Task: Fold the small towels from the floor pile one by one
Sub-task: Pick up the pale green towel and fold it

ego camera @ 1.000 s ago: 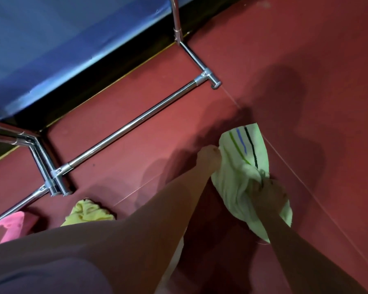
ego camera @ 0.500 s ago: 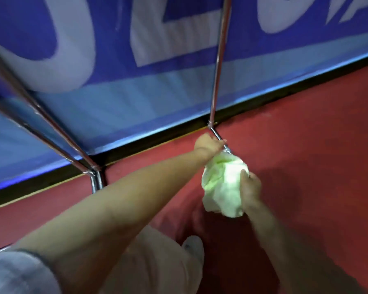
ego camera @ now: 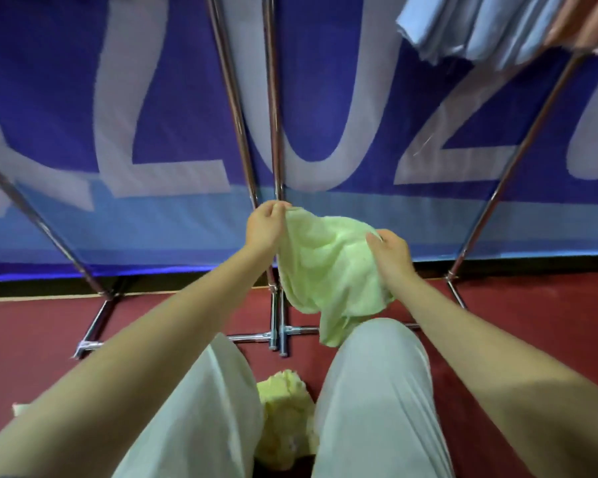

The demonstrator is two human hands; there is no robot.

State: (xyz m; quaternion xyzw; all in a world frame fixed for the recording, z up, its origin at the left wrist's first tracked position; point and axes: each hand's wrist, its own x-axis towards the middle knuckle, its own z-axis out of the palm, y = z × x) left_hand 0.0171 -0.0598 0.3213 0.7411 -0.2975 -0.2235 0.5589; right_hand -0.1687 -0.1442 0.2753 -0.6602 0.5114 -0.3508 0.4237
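A pale green small towel [ego camera: 325,267] hangs in the air in front of me, crumpled, its lower end drooping over my right knee. My left hand [ego camera: 265,225] pinches its upper left edge. My right hand [ego camera: 389,251] grips the towel's right side, thumb on top. On the red floor between my legs lies a yellow-green towel [ego camera: 283,419] in a heap.
A chrome rack frame [ego camera: 275,334] with upright and slanted poles stands just ahead on the red floor [ego camera: 532,312]. Behind it hangs a blue banner [ego camera: 152,132] with large pale letters. Folded light blue cloth [ego camera: 477,25] hangs at the top right. My legs in pale trousers fill the foreground.
Both hands have lifted the green towel off the floor to chest height and moved apart, spreading it. My view has risen from the floor to the banner and rack.
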